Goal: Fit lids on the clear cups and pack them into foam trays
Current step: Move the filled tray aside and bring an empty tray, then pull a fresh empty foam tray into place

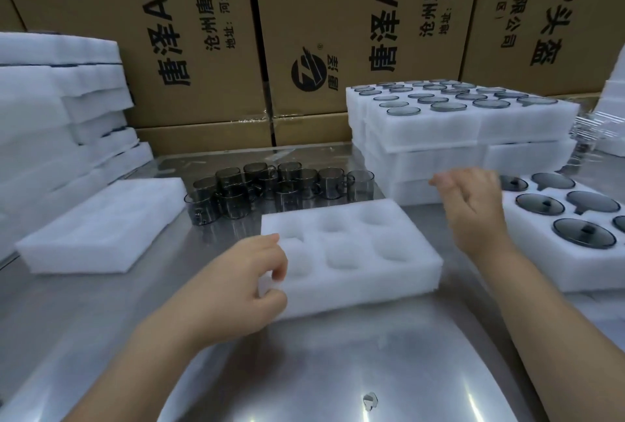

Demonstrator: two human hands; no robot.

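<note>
Pinching the near-left corner of the foam tray (372,283), the left hand (236,289) steadies it on the steel table (101,320). The right hand (473,208) hangs above the tray's right end, fingers loosely curled, holding nothing. Seat the tray flat and square before loading. All six pockets are vacant. Smoky clear cups (233,191), unlidded, stand clustered just behind the tray; knobbed lids (583,234) lie in the lid tray (541,262) at right.
</note>
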